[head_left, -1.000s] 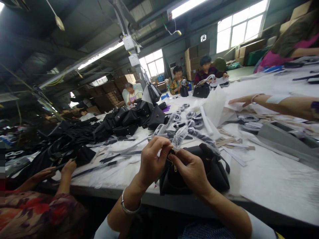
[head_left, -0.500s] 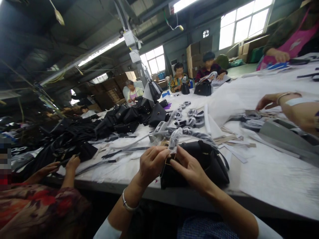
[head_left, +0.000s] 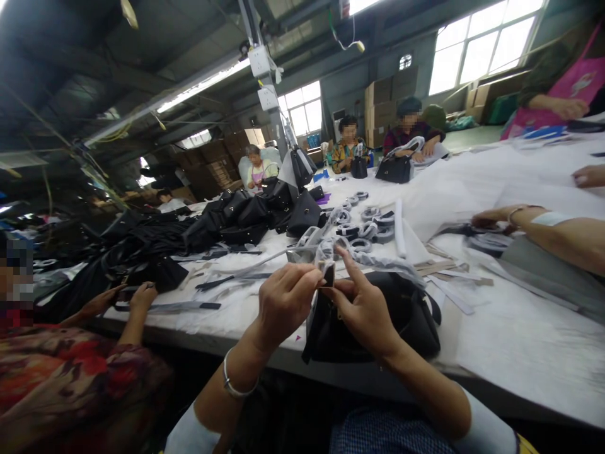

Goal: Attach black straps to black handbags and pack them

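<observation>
While two hands (head_left: 283, 301) (head_left: 366, 312) pinch one dark tab (head_left: 327, 275), one black handbag (head_left: 411, 321) lies beneath.

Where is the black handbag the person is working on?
Head view, lower centre: the black handbag sits at the near edge of the table, behind the right hand.

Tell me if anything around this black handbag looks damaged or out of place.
Nothing stands out. The black handbag looks intact on the table; left hand pinches a small dark tab, right hand touching it. Loose paper strips lie behind.
</observation>
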Tool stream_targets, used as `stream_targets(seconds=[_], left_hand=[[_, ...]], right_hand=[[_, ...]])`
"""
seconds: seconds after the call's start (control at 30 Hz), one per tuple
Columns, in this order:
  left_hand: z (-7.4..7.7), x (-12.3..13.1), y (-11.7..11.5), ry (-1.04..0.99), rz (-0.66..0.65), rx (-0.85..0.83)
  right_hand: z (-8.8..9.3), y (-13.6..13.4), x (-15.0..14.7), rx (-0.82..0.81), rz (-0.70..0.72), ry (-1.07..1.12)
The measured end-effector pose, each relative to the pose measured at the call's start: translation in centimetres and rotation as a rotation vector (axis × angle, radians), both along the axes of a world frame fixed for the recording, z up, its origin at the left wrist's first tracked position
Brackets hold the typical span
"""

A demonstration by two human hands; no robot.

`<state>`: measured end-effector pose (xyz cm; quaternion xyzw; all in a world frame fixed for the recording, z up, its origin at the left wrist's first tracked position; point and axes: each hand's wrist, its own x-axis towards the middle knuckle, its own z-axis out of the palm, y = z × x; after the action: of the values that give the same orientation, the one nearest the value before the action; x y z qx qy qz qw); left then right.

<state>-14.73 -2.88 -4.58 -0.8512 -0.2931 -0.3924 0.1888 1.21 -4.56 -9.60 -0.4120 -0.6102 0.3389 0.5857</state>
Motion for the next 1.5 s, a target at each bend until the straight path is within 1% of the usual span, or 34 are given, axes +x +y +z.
stream_targets(seconds=[0.1,0.17,0.27,0.43,0.6,0.7,0.77,0.87,0.97,1.07,1.13,1.23,1.37,1.43,1.5], left_hand=[[0.6,0.9,-0.5,-0.104,0.065,-0.071],[1.0,1.3,-0.6,-0.116,0.079,-0.083],[1.3,1.5,-0.4,-0.08,0.101,-0.066],[1.3,1.7,-0.1,-0.045,0.22,-0.015],[1.7,1.6,-0.3,0.013,0.257,-0.075],[2.3,1.6,-0.3,0.06,0.286,-0.069],[2.5,1.8,-0.2,0.051,0.301,-0.061],[2.3,2.1,-0.2,0.026,0.242,-0.033],[1.2,1.8,-0.4,0.091,0.122,0.032],[0.1,0.8,-0.4,0.141,0.048,0.045],[-0.5,0.0,-0.1,0.078,0.027,-0.013],[-0.8,-0.3,0.1,-0.138,0.003,-0.189],[-1.1,0.5,-0.1,-0.494,-0.017,-0.448],[-1.3,1.1,-0.2,-0.644,-0.063,-0.568],[-1.6,1.5,0.0,-0.728,-0.129,-0.648]], right_hand=[[0.6,0.0,-0.1,0.052,-0.039,-0.065],[0.7,0.0,-0.2,0.071,-0.049,-0.084],[0.6,-0.1,-0.3,0.088,-0.052,-0.106],[0.1,0.0,-0.2,0.135,-0.048,-0.146],[-0.4,0.1,-0.1,0.139,-0.032,-0.153],[-0.5,0.1,0.0,0.134,-0.028,-0.166],[-0.4,0.0,0.0,0.123,-0.012,-0.179],[0.1,0.0,0.2,0.092,0.004,-0.187],[0.8,0.0,0.7,0.045,0.026,-0.114],[0.9,0.0,1.1,-0.015,0.088,0.012],[0.6,-0.1,1.1,-0.042,0.117,0.076],[0.3,-0.1,0.8,-0.034,0.108,0.128],[0.5,0.0,0.6,0.0,0.066,0.118],[0.6,0.1,0.7,-0.008,0.061,0.114],[0.5,0.2,0.9,-0.019,0.067,0.118]])
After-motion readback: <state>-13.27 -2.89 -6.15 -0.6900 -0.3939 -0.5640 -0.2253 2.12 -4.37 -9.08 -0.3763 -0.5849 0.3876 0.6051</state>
